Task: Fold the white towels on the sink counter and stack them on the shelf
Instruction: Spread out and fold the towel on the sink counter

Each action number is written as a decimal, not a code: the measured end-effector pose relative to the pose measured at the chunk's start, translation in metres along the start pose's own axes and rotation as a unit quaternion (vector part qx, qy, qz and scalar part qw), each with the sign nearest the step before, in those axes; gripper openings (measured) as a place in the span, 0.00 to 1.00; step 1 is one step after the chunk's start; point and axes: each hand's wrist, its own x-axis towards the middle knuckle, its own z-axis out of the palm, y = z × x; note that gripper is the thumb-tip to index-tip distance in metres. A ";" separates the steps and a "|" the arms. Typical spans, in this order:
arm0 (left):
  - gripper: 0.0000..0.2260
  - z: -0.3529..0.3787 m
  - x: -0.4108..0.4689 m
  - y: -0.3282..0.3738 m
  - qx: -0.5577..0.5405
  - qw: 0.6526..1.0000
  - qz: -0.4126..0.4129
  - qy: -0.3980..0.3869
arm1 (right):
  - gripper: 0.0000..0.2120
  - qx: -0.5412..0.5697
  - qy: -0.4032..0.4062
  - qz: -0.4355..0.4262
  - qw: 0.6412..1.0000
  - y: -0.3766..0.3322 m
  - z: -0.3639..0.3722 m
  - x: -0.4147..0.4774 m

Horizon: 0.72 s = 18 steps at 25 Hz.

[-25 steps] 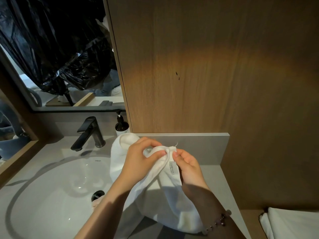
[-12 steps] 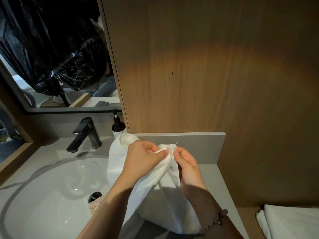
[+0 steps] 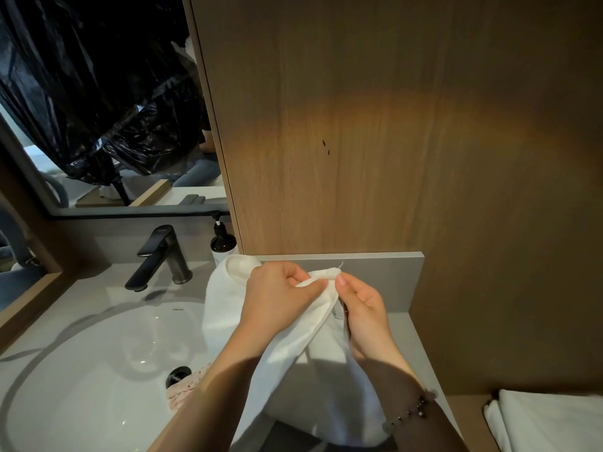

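Grey desk is carrying an inset white basin, with a black faucet and a brown pump bottle standing at the back. The white towel seems to be resting its lower end on the desk. Folded towels are lying on the wooden shelf.

We are in a bathroom, at its vanity. A white basin with a black drain fills 8 o'clock, sunk in a grey counter. A dark tap stands behind it at 10 o'clock, with 1 pump bottle just beside it at the wall. A mirror hangs above at 11 o'clock. A wood panel covers the wall from 12 to 3 o'clock. Folded white towels lie at 4 o'clock, lower than the counter. We cannot tell whether this is a hotel or a home.
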 end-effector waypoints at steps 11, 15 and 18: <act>0.08 -0.025 0.020 -0.006 -0.110 0.952 0.095 -0.270 | 0.12 0.056 -0.057 0.012 0.997 -0.045 -0.014 0.007; 0.11 -0.022 0.029 0.006 -0.105 0.968 0.113 -0.197 | 0.11 -0.030 -0.047 -0.007 0.998 -0.072 -0.013 0.017; 0.15 -0.016 0.029 0.020 -0.014 0.983 0.167 -0.076 | 0.13 -0.229 0.037 -0.037 0.972 -0.080 -0.004 0.028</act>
